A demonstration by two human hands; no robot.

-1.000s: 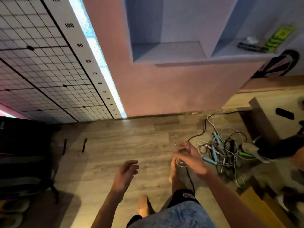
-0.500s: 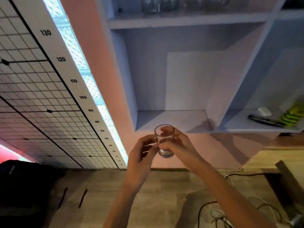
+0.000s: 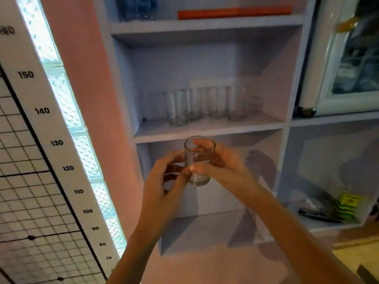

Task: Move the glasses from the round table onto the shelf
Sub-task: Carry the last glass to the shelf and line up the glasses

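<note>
A clear drinking glass (image 3: 198, 160) is held upright in front of the pale blue shelf unit, just below the edge of the middle shelf (image 3: 207, 131). My right hand (image 3: 223, 169) grips it from the right, fingers wrapped round its side. My left hand (image 3: 170, 177) touches its lower left side with the fingertips. Several clear glasses (image 3: 205, 104) stand in a row on that middle shelf. The round table is out of view.
An orange box (image 3: 233, 12) and blue glassware (image 3: 137, 7) sit on the upper shelf. A glass-door fridge (image 3: 348, 58) stands at the right. Below it a compartment holds a yellow-green packet (image 3: 347, 206). A height chart and lit glass blocks (image 3: 67, 111) run along the left.
The view has swung up from the floor to the shelves. The glass went up with my right hand, and my left hand came in to touch it.
</note>
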